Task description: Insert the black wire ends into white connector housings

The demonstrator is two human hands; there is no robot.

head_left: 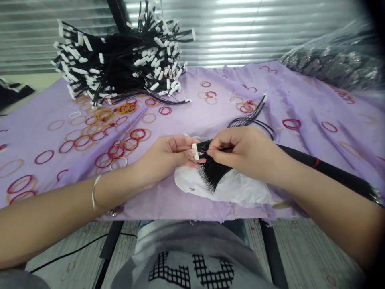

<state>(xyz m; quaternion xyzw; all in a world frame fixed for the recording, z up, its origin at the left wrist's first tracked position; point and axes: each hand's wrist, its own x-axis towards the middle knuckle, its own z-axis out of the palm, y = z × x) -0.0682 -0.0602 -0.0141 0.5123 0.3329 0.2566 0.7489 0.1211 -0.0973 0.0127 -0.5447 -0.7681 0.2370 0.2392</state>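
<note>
The left hand point(168, 155) pinches a small white connector point(195, 151) between thumb and fingertips, its other fingers curled beneath. On the connector's 3 o'clock side, just beside it, the right hand point(245, 149) has thumb and forefinger closed on a thin wire point(203, 153) that points toward the connector; whether its tip sits inside is too small to tell. A fan of black wires point(219, 170) spreads under the right fingers, its bright metal ends toward 5 o'clock of the connector. Below the fan lies a crumpled white sheet point(243, 193).

A long black wire bundle point(333, 171) runs out past the right forearm between 3 and 4 o'clock, ringed by a red band. At 2 o'clock, beyond the right hand, loose looped wires point(248, 119) end in a white tip. Red and yellow rubber bands point(82, 140) scatter over the purple cloth point(180, 120) on the counter, thickest from 9 to 10 o'clock. Near 11 o'clock rises a large heap of black cables point(114, 60) with white connectors at their ends.

Farther off at 2 o'clock stands a clear plastic bag point(333, 62). Slatted blinds point(228, 32) close the view at 12. A silver bangle point(94, 192) circles the left wrist, between 8 and 9.
</note>
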